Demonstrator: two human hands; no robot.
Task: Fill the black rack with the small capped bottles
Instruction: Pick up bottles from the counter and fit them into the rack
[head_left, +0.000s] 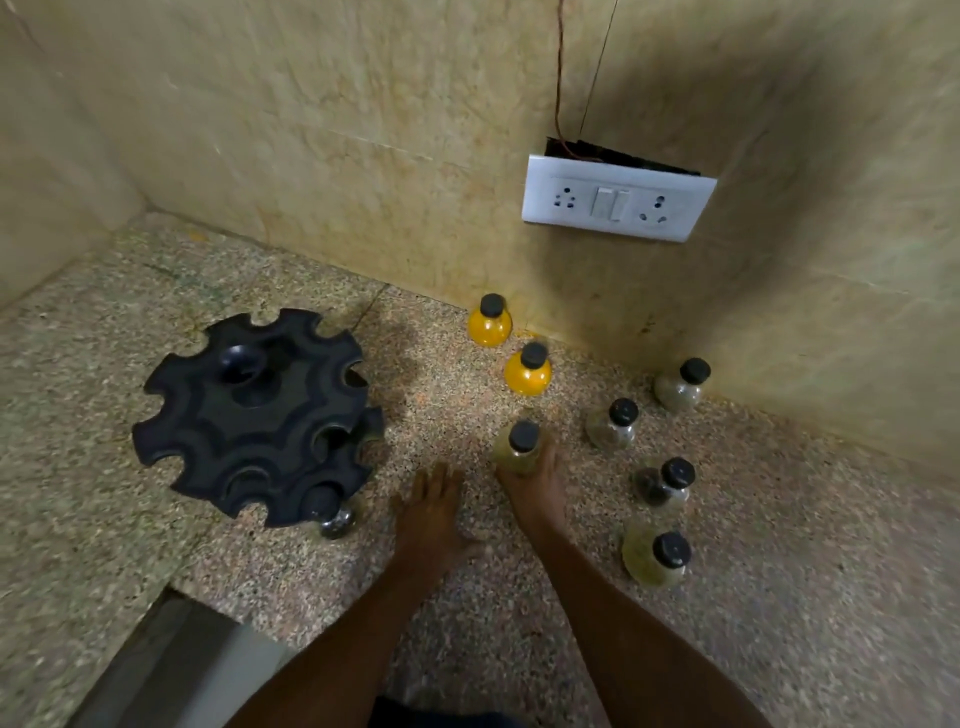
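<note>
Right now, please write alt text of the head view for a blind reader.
The right hand grips a greenish capped bottle on a speckled counter, the left hand open beside it. A black rack stands left, one bottle loaded; six bottles wait right.

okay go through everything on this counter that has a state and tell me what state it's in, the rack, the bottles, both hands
black rack: upright on the counter, one bottle slotted at its near edge, other visible slots unfilled
slotted bottle: capped, in the rack
greenish bottle: capped, upright, gripped by the right hand
right hand: holds that bottle
left hand: open, holding nothing
two yellow bottles: capped, upright, loose
four other bottles: capped, upright, loose
</note>
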